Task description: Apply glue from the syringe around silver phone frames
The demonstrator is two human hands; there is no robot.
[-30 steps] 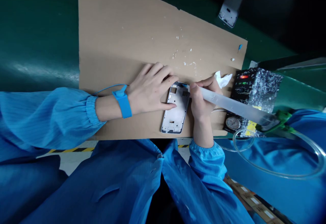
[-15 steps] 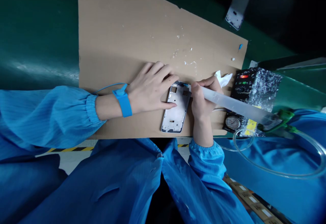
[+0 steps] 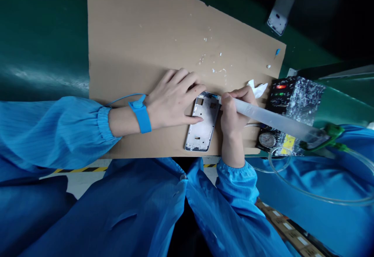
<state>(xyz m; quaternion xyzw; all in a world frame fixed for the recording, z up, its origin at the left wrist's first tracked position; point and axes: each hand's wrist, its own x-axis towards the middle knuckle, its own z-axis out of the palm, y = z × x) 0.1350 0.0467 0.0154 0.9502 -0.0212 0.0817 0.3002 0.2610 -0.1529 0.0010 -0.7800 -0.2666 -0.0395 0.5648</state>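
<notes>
A silver phone frame (image 3: 203,126) lies on a sheet of brown cardboard (image 3: 140,38). My left hand (image 3: 172,99) rests flat on the cardboard beside it, fingers spread, thumb and fingertips pressing the frame's left edge and top corner. A blue wrist strap (image 3: 141,114) with a cord circles that wrist. My right hand (image 3: 233,112) is closed round a long translucent dispensing syringe (image 3: 271,120), whose tip touches the frame's top right corner. A scrap of white tissue (image 3: 257,89) pokes out behind that hand.
A black controller box (image 3: 292,105) with red and green lights and a round gauge stands at the right. Clear tubing (image 3: 306,192) loops from the syringe's green end. Another phone frame (image 3: 283,11) lies far back on the green table (image 3: 41,38). White glue specks dot the cardboard.
The syringe tip has crept slightly along the frame's top right corner. Both hands keep their hold; the view has shifted a little.
</notes>
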